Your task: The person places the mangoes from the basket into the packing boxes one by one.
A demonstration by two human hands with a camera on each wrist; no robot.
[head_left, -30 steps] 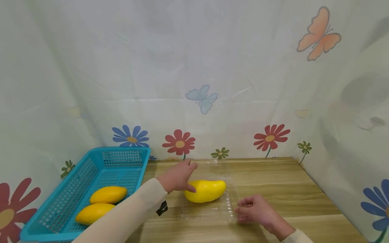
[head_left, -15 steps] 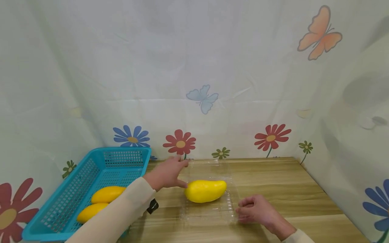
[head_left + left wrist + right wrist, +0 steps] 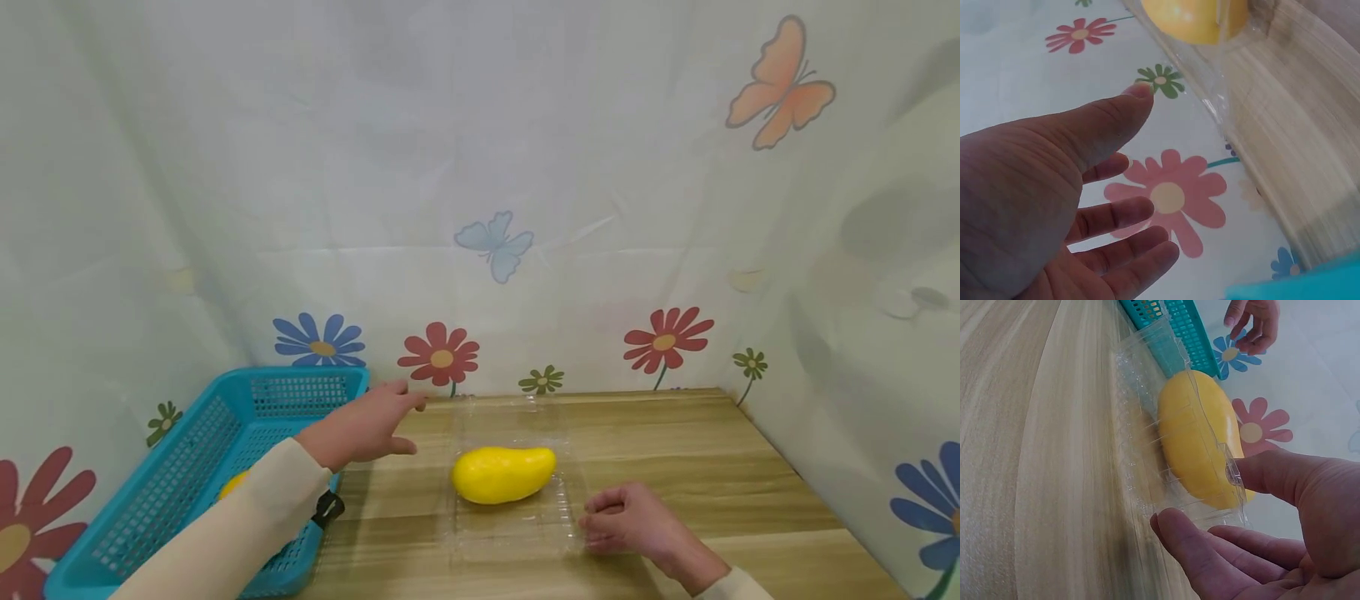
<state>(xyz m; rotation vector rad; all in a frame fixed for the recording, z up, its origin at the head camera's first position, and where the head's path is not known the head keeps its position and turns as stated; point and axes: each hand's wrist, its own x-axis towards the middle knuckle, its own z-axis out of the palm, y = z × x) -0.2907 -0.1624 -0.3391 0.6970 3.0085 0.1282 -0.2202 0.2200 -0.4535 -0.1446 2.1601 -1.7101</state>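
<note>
Yellow oblong mango [image 3: 504, 475] in clear rectangular plastic box [image 3: 517, 527] with edge pinched by right hand [image 3: 630, 521]. Left hand [image 3: 365, 427] with fingers apart.

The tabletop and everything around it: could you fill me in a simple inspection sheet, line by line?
Surface: table with a wood-grain top.
Job's things: one yellow mango-shaped fruit lies in an open clear plastic container; a blue basket stands to the left, with more yellow fruit mostly hidden behind the left sleeve.
Clutter: a small black piece shows by the left wrist; its purpose cannot be told.
Grippers: bare hands. Left hand holds nothing, fingers apart; right hand pinches the container's right edge.
Cables: nothing seen.
Surroundings: pale backdrop printed with flowers and butterflies.
</note>
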